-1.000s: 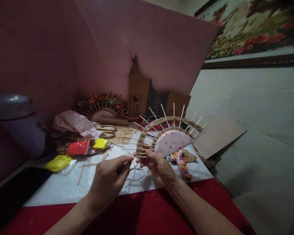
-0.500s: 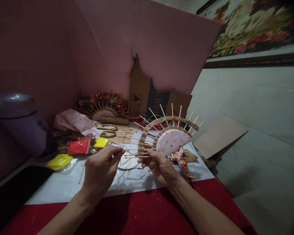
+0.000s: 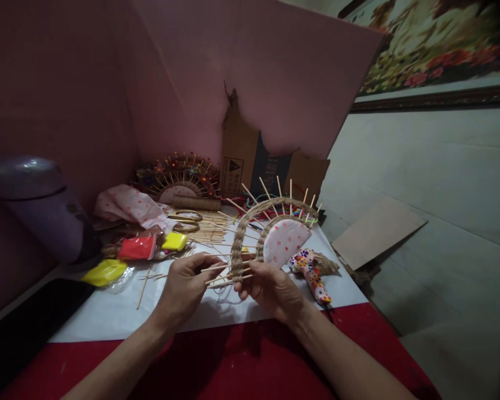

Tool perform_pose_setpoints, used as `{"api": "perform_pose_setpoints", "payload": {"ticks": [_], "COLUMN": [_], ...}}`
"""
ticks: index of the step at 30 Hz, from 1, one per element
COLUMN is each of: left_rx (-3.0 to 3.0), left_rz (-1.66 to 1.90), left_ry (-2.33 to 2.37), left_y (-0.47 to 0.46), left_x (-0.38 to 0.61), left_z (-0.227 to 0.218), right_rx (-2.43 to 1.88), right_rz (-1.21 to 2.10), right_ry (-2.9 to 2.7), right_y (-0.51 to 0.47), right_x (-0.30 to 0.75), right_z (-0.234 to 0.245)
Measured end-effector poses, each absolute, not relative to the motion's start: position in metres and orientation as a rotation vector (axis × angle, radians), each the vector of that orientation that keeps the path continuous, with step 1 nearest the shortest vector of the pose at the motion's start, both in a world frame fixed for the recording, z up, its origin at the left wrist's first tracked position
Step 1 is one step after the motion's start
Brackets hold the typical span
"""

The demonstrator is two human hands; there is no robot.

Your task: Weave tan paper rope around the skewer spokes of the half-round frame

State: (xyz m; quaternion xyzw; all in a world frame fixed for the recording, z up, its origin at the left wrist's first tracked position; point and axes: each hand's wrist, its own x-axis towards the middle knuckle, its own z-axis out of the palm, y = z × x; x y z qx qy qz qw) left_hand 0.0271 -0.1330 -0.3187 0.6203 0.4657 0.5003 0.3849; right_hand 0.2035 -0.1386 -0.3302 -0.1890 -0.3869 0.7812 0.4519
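Note:
A half-round woven fan of thin wooden sticks (image 3: 236,244) stands tilted up above the table, two bands of brown twine running across its sticks. At its centre is a white half-disc of cloth with red dots (image 3: 284,243). My right hand (image 3: 275,289) grips the lower end of the fan, thumb in front and fingers behind. My left hand (image 3: 187,283) is closed around the stick ends at the fan's lower left, a stick lying between thumb and fingers. Whether it also pinches twine is hidden.
Behind lie gold-handled scissors (image 3: 186,221), loose sticks (image 3: 210,228), a twine roll (image 3: 195,203) and a second, decorated fan (image 3: 179,191). Red (image 3: 137,248) and yellow packets (image 3: 104,273) sit left, near a purple bottle (image 3: 45,211). A flower-patterned object (image 3: 310,272) lies right.
The fan has turned and dipped slightly at its left end. My left hand has moved right and closer to the stick ends, where before it held a thin strand out leftward.

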Motion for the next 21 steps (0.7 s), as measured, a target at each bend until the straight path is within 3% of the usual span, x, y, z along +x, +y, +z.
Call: {"api": "perform_pose_setpoints", "payload": {"ticks": [15,21], "left_rx": [1.529,1.191], "left_rz": [1.191,1.116], "left_ry": [1.144,1.132], "left_y": [-0.129,-0.125], "left_x": [0.026,0.014], "left_z": [-0.318,-0.308], "right_rx": [-0.511,-0.529], "right_rz": [1.944,1.909], "right_ry": [-0.975,-0.965], "right_y": [-0.139,-0.135], "right_x": [0.201,0.205], "right_z": [-0.324,-0.324]}}
